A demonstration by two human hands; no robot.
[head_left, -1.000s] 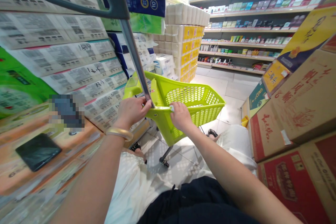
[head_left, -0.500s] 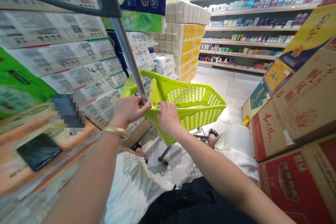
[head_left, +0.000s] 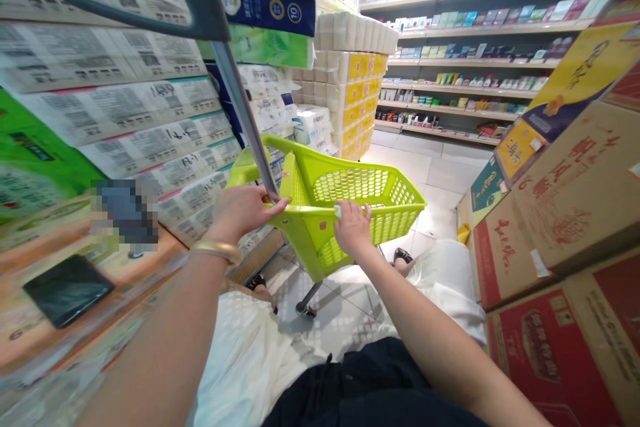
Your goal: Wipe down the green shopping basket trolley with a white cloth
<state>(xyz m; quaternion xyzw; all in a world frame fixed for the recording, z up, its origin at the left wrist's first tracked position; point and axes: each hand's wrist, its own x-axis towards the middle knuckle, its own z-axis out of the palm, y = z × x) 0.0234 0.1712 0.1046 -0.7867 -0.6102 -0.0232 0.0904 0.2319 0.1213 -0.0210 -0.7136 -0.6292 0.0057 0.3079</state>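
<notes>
The person sits or crouches, white trousers (head_left: 245,347) to either side, both bare forearms reaching forward. Beside the left forearm, a dark, flat device (head_left: 69,290) lies on orange packs (head_left: 143,270); an elbow swung outward could knock it.

The left hand (head_left: 243,213), wearing a gold bangle (head_left: 216,251), is back-up, gripping the rim of a lime-green cart (head_left: 310,230) at the foot of its metal pole (head_left: 245,107). The thumb lies along the rim; the fingertips are hidden. The right hand (head_left: 354,230) bends over the cart's near side, fingers curled, a small white scrap (head_left: 338,211) tucked in its grip. Loosely pinched, that scrap could slip away.

The cart stands straight ahead, in front of the knees. Since it rests on casters (head_left: 306,310), uneven pressure from the right hand could roll or twist it if the left grip slackens, perhaps into the cartons (head_left: 555,200) on the right. Farther off are packaged tissue stacks (head_left: 360,90), then stocked shelves (head_left: 500,63).
</notes>
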